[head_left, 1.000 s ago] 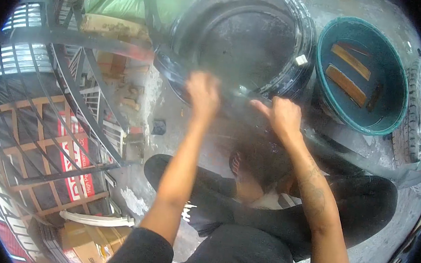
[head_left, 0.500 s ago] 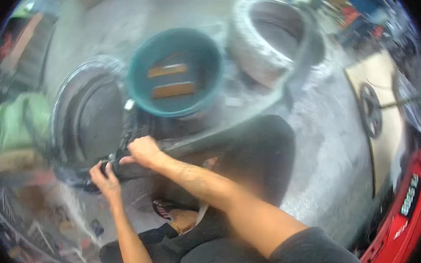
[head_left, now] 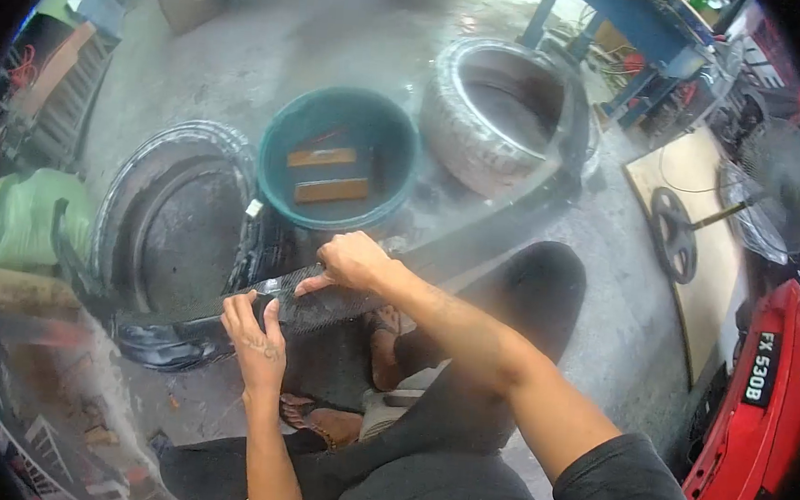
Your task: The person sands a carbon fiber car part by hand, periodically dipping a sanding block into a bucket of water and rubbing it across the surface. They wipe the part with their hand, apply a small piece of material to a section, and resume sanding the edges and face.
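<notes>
A long, curved black car lip [head_left: 418, 261] with a carbon-fibre weave crosses in front of me, from the tyre [head_left: 119, 218] at left to the upright-walled tyre [head_left: 483, 153] at upper right. My left hand [head_left: 257, 340] is closed at its near side, thumb and fingers around a small dark block [head_left: 263, 308] on the surface. A shiny wet patch lies just beyond those fingertips. To the right, my right hand [head_left: 354, 261] grips the far edge, fingers curled over it and thumb on the weave.
Beyond the lip stands a green tub [head_left: 269, 179] with two brown blocks [head_left: 330, 189] inside. A fan [head_left: 781, 181] and a board [head_left: 686, 315] are at right, above a red car bumper [head_left: 761, 438]. A green bag [head_left: 31, 221] sits at left; a blue bench [head_left: 624, 28] stands far right.
Both hands have moved right along the lip, keeping close together. My head view has shifted and become sharper, showing more of the feet below the lip.
</notes>
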Tool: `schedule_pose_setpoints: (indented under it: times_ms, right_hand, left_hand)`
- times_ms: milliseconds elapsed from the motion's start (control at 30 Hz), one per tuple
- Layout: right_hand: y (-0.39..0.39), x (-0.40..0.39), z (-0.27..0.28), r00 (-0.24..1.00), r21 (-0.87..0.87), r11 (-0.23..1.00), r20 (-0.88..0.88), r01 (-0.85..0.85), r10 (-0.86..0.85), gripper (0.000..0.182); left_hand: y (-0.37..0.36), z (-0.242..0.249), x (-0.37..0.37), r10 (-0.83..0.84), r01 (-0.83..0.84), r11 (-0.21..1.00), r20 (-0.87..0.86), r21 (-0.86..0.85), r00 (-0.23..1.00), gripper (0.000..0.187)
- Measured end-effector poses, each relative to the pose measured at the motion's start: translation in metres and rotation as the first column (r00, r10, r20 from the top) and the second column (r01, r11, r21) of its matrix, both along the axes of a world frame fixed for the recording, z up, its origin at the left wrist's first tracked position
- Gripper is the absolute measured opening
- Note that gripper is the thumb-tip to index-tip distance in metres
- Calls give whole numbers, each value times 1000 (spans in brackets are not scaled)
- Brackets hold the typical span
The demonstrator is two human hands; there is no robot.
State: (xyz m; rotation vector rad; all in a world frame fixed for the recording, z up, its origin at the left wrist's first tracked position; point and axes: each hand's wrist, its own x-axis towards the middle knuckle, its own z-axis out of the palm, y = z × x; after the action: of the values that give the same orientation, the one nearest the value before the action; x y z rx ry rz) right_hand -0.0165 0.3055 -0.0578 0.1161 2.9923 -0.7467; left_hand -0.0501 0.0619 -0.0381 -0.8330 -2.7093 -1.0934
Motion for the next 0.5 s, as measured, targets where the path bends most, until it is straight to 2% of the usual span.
schedule_pose_setpoints:
  times_ms: [133,200,233,267,300,367,400,433,467,500]
  right_hand:
    - [30,13,22,996,40,999,84,-22,19,91]
    - [42,17,1,999,67,997,21,-29,28,96]
    - [43,18,-4,997,100,995,71,-24,16,95]
    - [47,17,-5,978,133,991,207,-17,-11,95]
    - [51,21,-11,982,97,995,186,19,-37,97]
    - [62,27,-63,991,58,996,-119,63,-56,99]
    - [64,22,-54,988,74,991,98,114,-121,100]
    - [62,18,-43,980,39,993,160,114,-119,100]
    - [74,19,-78,989,-27,991,65,133,-131,96]
    - [77,15,-81,989,-24,996,115,91,-88,95]
  left_hand:
    - [22,11,15,-91,90,996,-34,-24,995,27]
    - [26,-9,14,-163,162,987,-61,-17,985,29]
    - [25,-19,14,-170,170,985,-4,22,985,30]
    - [21,-28,10,-194,194,977,-5,94,981,29]
    - [17,-29,8,-173,164,976,54,142,983,30]
    - [-3,-16,-2,-121,108,983,78,149,990,33]
    - [-15,-9,-9,-97,86,987,78,138,992,33]
    - [-30,-4,-23,-70,62,994,90,92,993,34]
    - [-43,1,-34,-39,39,997,-1,63,999,36]
    - [-60,8,-48,-9,10,1000,-47,15,999,36]
